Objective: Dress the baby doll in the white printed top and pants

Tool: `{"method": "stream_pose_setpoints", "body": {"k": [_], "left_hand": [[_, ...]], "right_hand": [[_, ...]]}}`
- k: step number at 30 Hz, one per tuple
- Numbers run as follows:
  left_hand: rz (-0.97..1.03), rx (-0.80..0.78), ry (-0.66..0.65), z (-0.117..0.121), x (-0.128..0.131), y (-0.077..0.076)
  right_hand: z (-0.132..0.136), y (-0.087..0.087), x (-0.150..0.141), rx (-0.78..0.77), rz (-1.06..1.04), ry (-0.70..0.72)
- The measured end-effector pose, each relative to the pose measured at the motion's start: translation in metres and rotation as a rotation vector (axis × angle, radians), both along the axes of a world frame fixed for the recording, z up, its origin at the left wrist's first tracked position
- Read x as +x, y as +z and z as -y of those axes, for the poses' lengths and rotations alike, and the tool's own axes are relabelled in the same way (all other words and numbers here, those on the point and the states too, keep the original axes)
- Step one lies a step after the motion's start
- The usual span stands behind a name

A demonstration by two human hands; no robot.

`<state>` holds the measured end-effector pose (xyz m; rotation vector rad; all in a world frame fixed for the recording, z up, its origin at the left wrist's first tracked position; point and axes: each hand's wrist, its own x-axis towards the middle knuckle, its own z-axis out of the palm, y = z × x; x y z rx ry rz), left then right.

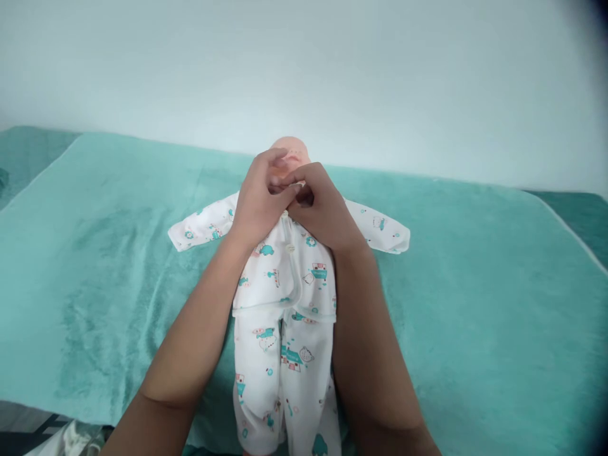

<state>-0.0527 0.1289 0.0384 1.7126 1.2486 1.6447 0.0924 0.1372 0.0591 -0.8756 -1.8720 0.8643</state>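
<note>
A baby doll (291, 151) lies on its back on a teal towel (475, 304), head away from me. It wears a white printed sleepsuit (285, 278) with small coloured pictures and buttons down the front. My left hand (259, 202) and my right hand (323, 209) meet at the suit's collar just below the doll's chin. The fingers of both hands are pinched together on the fabric at the neck opening. The sleeves are spread out to either side. My forearms cover part of the suit's sides.
The towel covers a bed or table that runs up to a plain pale wall (332, 63). A darker green cover (28, 152) shows at the left and right edges. Floor and some white stuff (66, 437) show at the bottom left.
</note>
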Motion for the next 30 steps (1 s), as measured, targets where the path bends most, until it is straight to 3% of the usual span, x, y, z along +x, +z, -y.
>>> {"method": "stream_pose_setpoints", "body": {"k": [5,10,20,30], "left_hand": [[0.147,-0.128,-0.096,-0.002,-0.002,-0.001],[0.228,-0.152,-0.127,-0.002,-0.003,0.0],[0.154,-0.155,-0.028,-0.005,-0.007,0.001],[0.094,-0.147,0.028,-0.002,-0.008,0.001]], "right_hand": [[0.0,0.001,-0.001,-0.007,0.032,0.001],[-0.001,0.001,-0.001,-0.01,0.019,0.029],[0.003,0.004,-0.003,-0.033,0.005,-0.046],[-0.006,-0.007,-0.005,-0.157,-0.129,-0.18]]}}
